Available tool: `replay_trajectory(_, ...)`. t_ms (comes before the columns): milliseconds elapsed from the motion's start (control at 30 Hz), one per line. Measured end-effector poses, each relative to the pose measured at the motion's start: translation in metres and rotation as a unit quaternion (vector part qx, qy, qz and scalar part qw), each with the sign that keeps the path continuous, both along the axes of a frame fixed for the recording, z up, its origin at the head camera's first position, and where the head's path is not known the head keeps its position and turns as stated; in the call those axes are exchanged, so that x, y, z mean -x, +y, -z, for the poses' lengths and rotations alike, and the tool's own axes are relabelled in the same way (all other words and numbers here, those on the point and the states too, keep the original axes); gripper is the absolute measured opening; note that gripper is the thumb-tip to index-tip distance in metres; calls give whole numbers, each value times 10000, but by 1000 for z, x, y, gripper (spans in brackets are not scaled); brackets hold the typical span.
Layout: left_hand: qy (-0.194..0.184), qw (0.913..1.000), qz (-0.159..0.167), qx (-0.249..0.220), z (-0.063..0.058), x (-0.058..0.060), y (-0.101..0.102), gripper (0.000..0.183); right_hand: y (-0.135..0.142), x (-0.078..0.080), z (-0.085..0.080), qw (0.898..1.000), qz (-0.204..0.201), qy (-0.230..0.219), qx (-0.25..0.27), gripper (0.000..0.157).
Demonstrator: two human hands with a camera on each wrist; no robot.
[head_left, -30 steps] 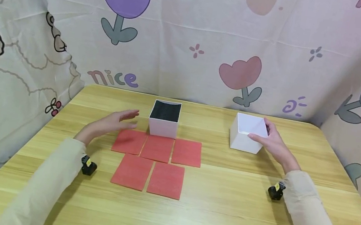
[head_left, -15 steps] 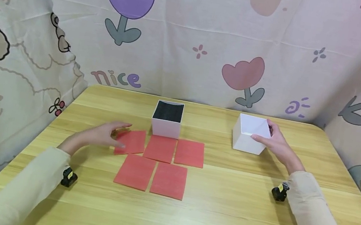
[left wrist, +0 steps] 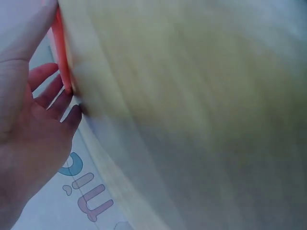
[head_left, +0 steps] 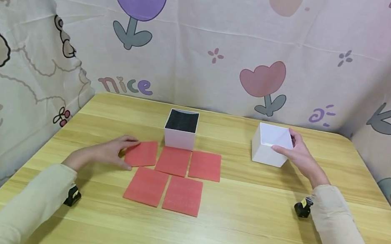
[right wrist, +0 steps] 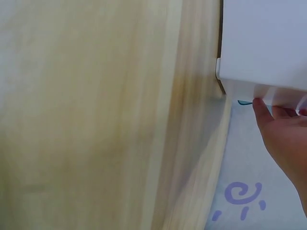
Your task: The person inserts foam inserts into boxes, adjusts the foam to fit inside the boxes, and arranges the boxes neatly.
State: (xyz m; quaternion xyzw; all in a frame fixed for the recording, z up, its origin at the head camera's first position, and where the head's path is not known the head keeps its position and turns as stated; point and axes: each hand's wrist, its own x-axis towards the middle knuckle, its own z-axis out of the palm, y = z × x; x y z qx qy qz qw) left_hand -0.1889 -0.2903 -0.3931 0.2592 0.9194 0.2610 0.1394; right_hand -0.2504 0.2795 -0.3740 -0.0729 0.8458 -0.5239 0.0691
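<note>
At the left of the back row, a red square sheet [head_left: 142, 153] lies slightly turned on the table. My left hand [head_left: 109, 152] holds it by its left side, thumb at the near corner and fingers at the far one. In the left wrist view the red sheet [left wrist: 60, 52] appears edge-on between thumb and fingers. My right hand [head_left: 300, 154] grips the right side of a white box [head_left: 269, 150], its thumb over the near top edge. Fingers of the right hand [right wrist: 283, 129] press against the white box [right wrist: 268, 43] in the right wrist view.
Two more red squares [head_left: 173, 161] complete the back row, with two others [head_left: 182, 196] in front. Behind them stands a pale box [head_left: 179, 140] with a black inside. A patterned cloth [head_left: 196, 67] hangs behind the wooden table [head_left: 240, 230].
My left hand has moved left and down from beside the pale box to the left red square, which has turned slightly. The right hand stays on the white box.
</note>
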Motion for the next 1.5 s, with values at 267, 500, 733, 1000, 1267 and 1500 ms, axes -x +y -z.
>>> replay_trajectory(267,134,9988,-390,248,-3,-2,14,99,-1,-2,-2,9999,22,-66,74,100)
replay_trajectory(500,219,9982,-493,253,-7,-2,18,94,5,1,4,9999,93,16,87,102)
replay_trajectory(733,339,9972,-626,-211,-4,3,11,99,6,2,5,9998,142,56,143,100)
replay_trajectory(1000,479,9909,-1075,-657,-20,-10,7,96,0,8,7,9993,127,63,349,98)
replay_trajectory(1267,958,9869,-806,-1021,-50,-16,33,88,2,5,5,9997,46,127,205,100)
replay_trajectory(1500,988,9876,-489,-1121,-68,-10,63,84,5,5,3,10000,-29,38,77,105)
